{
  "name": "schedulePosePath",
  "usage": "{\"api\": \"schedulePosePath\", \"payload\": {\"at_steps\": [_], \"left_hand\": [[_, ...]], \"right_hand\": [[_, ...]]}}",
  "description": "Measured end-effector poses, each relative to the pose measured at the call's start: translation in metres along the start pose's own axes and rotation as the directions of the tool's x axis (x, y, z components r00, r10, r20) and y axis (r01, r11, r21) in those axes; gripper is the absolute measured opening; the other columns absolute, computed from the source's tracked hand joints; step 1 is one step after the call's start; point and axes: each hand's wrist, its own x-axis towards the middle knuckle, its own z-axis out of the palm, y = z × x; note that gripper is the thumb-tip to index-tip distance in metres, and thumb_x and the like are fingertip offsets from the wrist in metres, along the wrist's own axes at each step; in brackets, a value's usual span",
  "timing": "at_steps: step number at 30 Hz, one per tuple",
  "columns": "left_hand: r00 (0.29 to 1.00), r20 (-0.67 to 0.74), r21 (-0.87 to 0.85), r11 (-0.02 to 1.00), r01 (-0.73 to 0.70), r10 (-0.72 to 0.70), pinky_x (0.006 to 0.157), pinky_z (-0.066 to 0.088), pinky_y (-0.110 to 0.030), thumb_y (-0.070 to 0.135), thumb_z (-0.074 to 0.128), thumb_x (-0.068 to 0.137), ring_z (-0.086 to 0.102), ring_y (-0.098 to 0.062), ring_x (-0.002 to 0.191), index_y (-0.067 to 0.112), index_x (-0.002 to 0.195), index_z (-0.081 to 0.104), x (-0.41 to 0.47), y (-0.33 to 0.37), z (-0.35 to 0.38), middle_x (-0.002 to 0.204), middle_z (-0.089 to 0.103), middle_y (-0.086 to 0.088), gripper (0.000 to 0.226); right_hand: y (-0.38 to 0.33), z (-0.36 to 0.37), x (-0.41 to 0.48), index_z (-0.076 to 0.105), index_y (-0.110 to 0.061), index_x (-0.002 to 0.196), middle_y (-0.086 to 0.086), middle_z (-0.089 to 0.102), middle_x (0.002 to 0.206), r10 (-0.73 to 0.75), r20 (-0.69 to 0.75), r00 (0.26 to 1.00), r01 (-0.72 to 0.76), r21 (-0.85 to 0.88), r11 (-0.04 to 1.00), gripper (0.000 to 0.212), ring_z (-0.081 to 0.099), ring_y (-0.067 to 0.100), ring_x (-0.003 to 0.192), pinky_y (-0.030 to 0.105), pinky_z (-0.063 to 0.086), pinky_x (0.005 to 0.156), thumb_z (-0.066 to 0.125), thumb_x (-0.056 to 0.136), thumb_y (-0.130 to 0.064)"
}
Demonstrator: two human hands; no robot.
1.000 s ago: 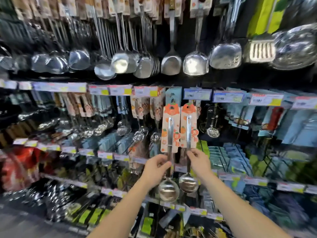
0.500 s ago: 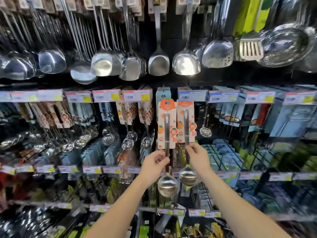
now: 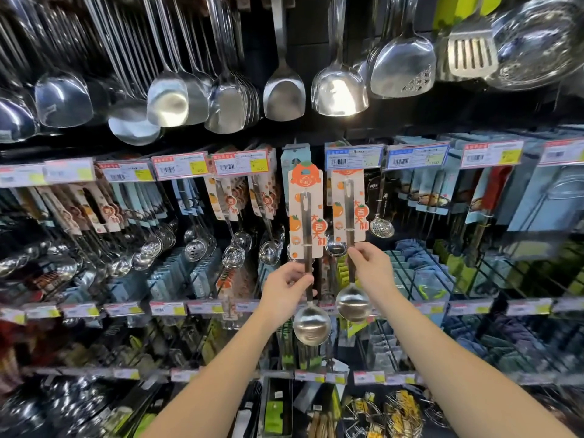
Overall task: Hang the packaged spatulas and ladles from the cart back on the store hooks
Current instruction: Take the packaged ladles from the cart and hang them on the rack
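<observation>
I hold two packaged steel ladles upright in front of the middle rack. My left hand (image 3: 286, 287) grips the handle of the left ladle (image 3: 306, 235), whose orange-and-white card reaches up to the price-tag rail. My right hand (image 3: 369, 267) pinches the handle of the right ladle (image 3: 349, 213); the top of its card sits just under a blue price tag (image 3: 354, 157). Both bowls hang below my hands. The hooks behind the cards are hidden. No cart is in view.
Large bare steel spatulas and ladles (image 3: 284, 93) hang in the top row. Matching orange-carded ladles (image 3: 262, 200) hang left of mine, a small skimmer (image 3: 381, 227) to the right. Blue-carded goods fill the right racks. Price-tag rails (image 3: 177, 308) cross each shelf level.
Both hands have raised the two ladles higher and closer to the rack. The view has shifted, so the hanging utensils look larger and nearer.
</observation>
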Motion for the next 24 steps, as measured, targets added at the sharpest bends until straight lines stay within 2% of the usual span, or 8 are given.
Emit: {"api": "schedulePosePath", "payload": {"at_steps": [5, 11, 15, 17, 19, 21, 23, 24], "left_hand": [[1.000, 0.015, -0.029, 1.000, 0.002, -0.002, 0.069, 0.061, -0.024, 0.014, 0.068, 0.097, 0.071, -0.007, 0.065, 0.024, 0.097, 0.067, 0.003, -0.001, 0.003, 0.101, 0.073, -0.009, 0.010], [0.999, 0.033, 0.047, 0.998, 0.031, -0.033, 0.078, 0.060, -0.027, 0.024, 0.070, 0.096, 0.071, -0.023, 0.089, 0.017, 0.107, 0.070, 0.010, -0.013, 0.008, 0.100, 0.073, -0.006, 0.013], [0.997, 0.066, 0.031, 0.999, 0.041, -0.043, 0.068, 0.056, -0.016, 0.018, 0.067, 0.098, 0.071, -0.001, 0.078, 0.009, 0.110, 0.069, 0.013, -0.012, 0.013, 0.102, 0.073, -0.009, 0.015], [0.996, 0.085, 0.015, 0.999, 0.037, -0.038, 0.067, 0.055, -0.015, 0.015, 0.065, 0.099, 0.070, 0.001, 0.075, 0.006, 0.110, 0.068, 0.017, -0.010, 0.016, 0.102, 0.073, -0.010, 0.015], [0.995, 0.095, 0.003, 0.999, 0.034, -0.034, 0.066, 0.055, -0.014, 0.010, 0.064, 0.100, 0.069, 0.003, 0.071, 0.001, 0.110, 0.068, 0.021, -0.007, 0.018, 0.099, 0.071, -0.011, 0.015], [0.995, 0.097, -0.001, 0.999, 0.036, -0.036, 0.069, 0.059, -0.022, 0.013, 0.065, 0.099, 0.074, -0.004, 0.073, 0.006, 0.109, 0.069, 0.026, -0.006, 0.022, 0.098, 0.073, -0.010, 0.013], [0.996, 0.084, -0.008, 0.999, 0.041, -0.040, 0.077, 0.063, -0.044, 0.021, 0.069, 0.096, 0.078, -0.023, 0.080, 0.021, 0.102, 0.072, 0.028, -0.003, 0.027, 0.097, 0.076, -0.010, 0.007], [0.996, 0.079, -0.001, 0.999, 0.041, -0.041, 0.077, 0.063, -0.048, 0.024, 0.070, 0.094, 0.077, -0.029, 0.082, 0.027, 0.098, 0.073, 0.030, -0.003, 0.029, 0.095, 0.076, -0.009, 0.005]], "right_hand": [[0.001, 0.008, 0.006, 0.069, -0.017, 0.089, 0.003, 0.071, 0.084, 0.043, 0.005, 0.999, -0.043, 0.012, 0.999, 0.020, 0.061, 0.018, 0.073, 0.036, 0.048, 0.073, 0.057, 0.101, -0.026], [-0.002, 0.017, 0.062, 0.074, -0.021, 0.088, 0.000, 0.074, 0.092, 0.196, 0.023, 0.980, -0.197, 0.066, 0.978, 0.014, 0.069, 0.024, 0.093, 0.039, 0.055, 0.087, 0.064, 0.097, -0.024], [0.005, 0.024, 0.109, 0.070, -0.020, 0.078, 0.012, 0.076, 0.104, 0.386, 0.086, 0.918, -0.395, 0.189, 0.899, 0.017, 0.072, 0.029, 0.100, 0.050, 0.056, 0.096, 0.071, 0.090, -0.009], [0.005, 0.024, 0.112, 0.071, -0.015, 0.092, 0.011, 0.070, 0.111, 0.393, 0.097, 0.914, -0.402, 0.100, 0.910, 0.010, 0.065, 0.025, 0.096, 0.040, 0.057, 0.094, 0.066, 0.091, -0.006], [0.003, 0.026, 0.108, 0.068, -0.006, 0.119, 0.011, 0.066, 0.113, 0.381, 0.041, 0.924, -0.383, 0.065, 0.921, 0.027, 0.058, 0.021, 0.094, 0.033, 0.052, 0.083, 0.059, 0.093, -0.006], [-0.004, 0.027, 0.096, 0.064, -0.007, 0.126, 0.008, 0.070, 0.110, 0.366, 0.026, 0.930, -0.363, 0.226, 0.904, 0.034, 0.063, 0.021, 0.093, 0.032, 0.051, 0.078, 0.053, 0.094, -0.005], [-0.015, 0.029, 0.078, 0.064, -0.013, 0.120, 0.006, 0.073, 0.097, 0.336, 0.080, 0.938, -0.339, 0.408, 0.848, 0.029, 0.067, 0.019, 0.085, 0.032, 0.052, 0.071, 0.049, 0.095, -0.007], [-0.023, 0.027, 0.069, 0.065, -0.015, 0.117, 0.005, 0.073, 0.093, 0.303, 0.115, 0.946, -0.321, 0.462, 0.827, 0.030, 0.066, 0.017, 0.079, 0.031, 0.052, 0.067, 0.048, 0.094, -0.008]]}}
